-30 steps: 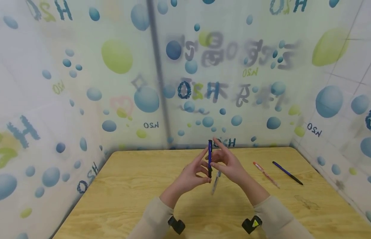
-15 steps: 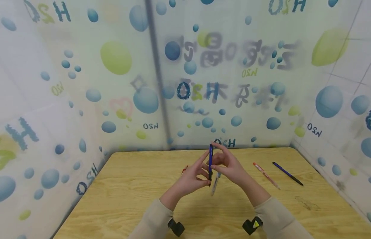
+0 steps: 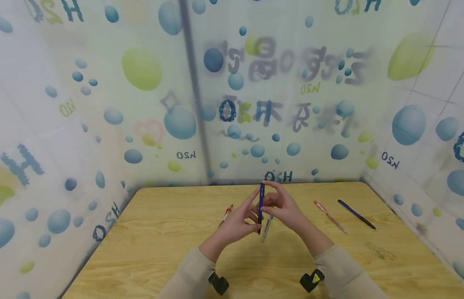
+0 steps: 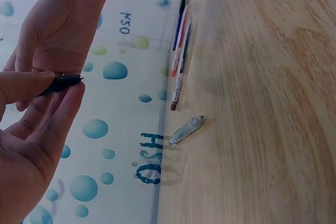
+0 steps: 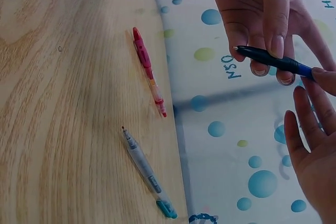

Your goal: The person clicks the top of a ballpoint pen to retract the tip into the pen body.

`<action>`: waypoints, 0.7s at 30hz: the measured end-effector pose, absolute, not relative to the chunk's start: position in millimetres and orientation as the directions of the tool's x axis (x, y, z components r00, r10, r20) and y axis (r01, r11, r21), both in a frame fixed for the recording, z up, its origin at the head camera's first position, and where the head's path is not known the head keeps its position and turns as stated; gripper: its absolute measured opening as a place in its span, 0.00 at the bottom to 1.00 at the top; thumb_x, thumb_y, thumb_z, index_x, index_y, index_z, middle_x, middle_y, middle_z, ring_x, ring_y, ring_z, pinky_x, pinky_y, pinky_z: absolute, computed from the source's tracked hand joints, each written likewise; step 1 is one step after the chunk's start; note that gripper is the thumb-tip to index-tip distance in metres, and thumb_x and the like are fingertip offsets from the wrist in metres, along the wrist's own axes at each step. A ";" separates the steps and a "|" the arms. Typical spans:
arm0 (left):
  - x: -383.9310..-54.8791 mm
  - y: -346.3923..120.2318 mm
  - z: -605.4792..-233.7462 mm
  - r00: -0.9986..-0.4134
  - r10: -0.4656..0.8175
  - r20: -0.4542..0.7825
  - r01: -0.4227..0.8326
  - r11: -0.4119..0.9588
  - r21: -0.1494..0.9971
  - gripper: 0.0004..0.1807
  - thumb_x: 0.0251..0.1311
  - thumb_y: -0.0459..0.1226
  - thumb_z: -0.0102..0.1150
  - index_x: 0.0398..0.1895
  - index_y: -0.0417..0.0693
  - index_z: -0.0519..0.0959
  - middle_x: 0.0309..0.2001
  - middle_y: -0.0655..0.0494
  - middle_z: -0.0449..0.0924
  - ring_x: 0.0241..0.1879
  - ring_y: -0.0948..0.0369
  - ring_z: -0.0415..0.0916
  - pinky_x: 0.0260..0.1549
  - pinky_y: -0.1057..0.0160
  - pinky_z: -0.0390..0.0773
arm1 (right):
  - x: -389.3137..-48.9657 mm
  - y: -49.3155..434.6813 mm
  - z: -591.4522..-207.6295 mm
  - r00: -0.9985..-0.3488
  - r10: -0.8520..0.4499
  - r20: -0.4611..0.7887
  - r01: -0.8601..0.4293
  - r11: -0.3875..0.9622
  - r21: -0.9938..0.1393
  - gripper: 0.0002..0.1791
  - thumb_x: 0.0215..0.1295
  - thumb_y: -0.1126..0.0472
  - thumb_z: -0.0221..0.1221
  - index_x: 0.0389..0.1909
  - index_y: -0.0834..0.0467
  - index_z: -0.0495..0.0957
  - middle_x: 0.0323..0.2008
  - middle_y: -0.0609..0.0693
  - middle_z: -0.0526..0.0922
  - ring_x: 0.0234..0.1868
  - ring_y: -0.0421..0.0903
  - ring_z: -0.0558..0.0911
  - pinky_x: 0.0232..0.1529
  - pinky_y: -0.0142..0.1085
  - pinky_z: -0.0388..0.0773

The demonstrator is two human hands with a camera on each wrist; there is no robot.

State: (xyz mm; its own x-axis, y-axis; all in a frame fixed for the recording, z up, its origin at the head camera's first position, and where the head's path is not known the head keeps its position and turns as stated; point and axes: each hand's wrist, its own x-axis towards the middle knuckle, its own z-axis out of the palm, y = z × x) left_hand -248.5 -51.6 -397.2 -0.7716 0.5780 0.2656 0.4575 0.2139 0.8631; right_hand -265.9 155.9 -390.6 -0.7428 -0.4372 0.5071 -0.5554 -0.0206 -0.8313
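Both hands hold a blue retractable pen (image 3: 261, 197) nearly upright above the table, its black grip and point downward. My left hand (image 3: 235, 224) pinches the grip near the point between thumb and fingers. In the right wrist view the left thumb lies across the black part of the pen (image 5: 273, 60), and the metal point shows. My right hand (image 3: 286, 209) has its thumb on the barrel and its index fingertip at the top end. A clear pen with a teal clip (image 5: 144, 169) lies on the table behind the hands; a red pen (image 5: 147, 72) lies beyond the left hand.
On the right of the wooden table (image 3: 160, 249) lie a clear red-capped pen (image 3: 330, 216) and a blue and black pen (image 3: 356, 214). The left wrist view shows another slim pen (image 4: 181, 72) beside them. A patterned curtain (image 3: 142, 104) hangs behind the table.
My right index finger has come down from above the pen onto its top end. Both hands and the pen have sunk slightly. More of the red pen shows beyond the left hand.
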 end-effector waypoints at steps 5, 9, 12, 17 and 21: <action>-249.6 -51.9 -400.7 -0.777 0.567 0.273 0.459 0.213 0.863 0.55 0.59 0.25 0.64 0.77 0.75 0.44 0.43 0.55 0.79 0.38 0.61 0.80 0.36 0.63 0.80 | -267.5 154.0 -392.4 -0.743 -0.441 0.505 -0.555 -0.018 -0.832 0.36 0.65 0.73 0.59 0.71 0.60 0.56 0.35 0.64 0.82 0.39 0.49 0.83 0.48 0.41 0.76; -250.4 -50.4 -402.5 -0.775 0.562 0.290 0.474 0.213 0.855 0.55 0.59 0.24 0.63 0.77 0.76 0.43 0.42 0.55 0.79 0.36 0.61 0.81 0.36 0.64 0.80 | -268.4 153.7 -393.8 -0.734 -0.445 0.514 -0.564 -0.023 -0.826 0.36 0.65 0.74 0.59 0.71 0.61 0.55 0.35 0.64 0.81 0.38 0.50 0.83 0.48 0.41 0.76; -250.3 -49.2 -401.9 -0.776 0.557 0.294 0.472 0.205 0.858 0.56 0.58 0.23 0.63 0.77 0.75 0.44 0.42 0.52 0.80 0.36 0.60 0.81 0.36 0.63 0.80 | -269.1 154.0 -394.6 -0.731 -0.443 0.520 -0.569 -0.027 -0.822 0.35 0.65 0.74 0.59 0.70 0.60 0.56 0.34 0.64 0.81 0.38 0.50 0.83 0.48 0.41 0.76; -249.6 -47.9 -402.0 -0.793 0.548 0.266 0.437 0.206 0.876 0.53 0.57 0.23 0.64 0.76 0.73 0.48 0.42 0.50 0.80 0.36 0.60 0.81 0.33 0.63 0.81 | -268.3 155.7 -397.1 -0.740 -0.443 0.506 -0.552 -0.029 -0.833 0.36 0.65 0.74 0.59 0.70 0.63 0.53 0.34 0.65 0.81 0.38 0.49 0.83 0.49 0.41 0.76; -249.1 -47.5 -403.0 -0.803 0.540 0.253 0.419 0.209 0.884 0.53 0.57 0.22 0.64 0.75 0.72 0.49 0.40 0.56 0.80 0.35 0.59 0.81 0.32 0.62 0.81 | -267.8 156.4 -399.2 -0.737 -0.449 0.505 -0.549 -0.038 -0.835 0.36 0.65 0.75 0.58 0.70 0.66 0.52 0.35 0.67 0.81 0.38 0.50 0.83 0.48 0.41 0.76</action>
State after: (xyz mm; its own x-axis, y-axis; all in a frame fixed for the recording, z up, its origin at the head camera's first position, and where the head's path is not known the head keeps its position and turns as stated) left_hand -249.1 -47.5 -403.0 -0.8027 0.5402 0.2527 0.4186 0.2087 0.8839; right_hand -267.8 156.4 -399.2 -0.7373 -0.4488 0.5049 -0.5487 -0.0380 -0.8351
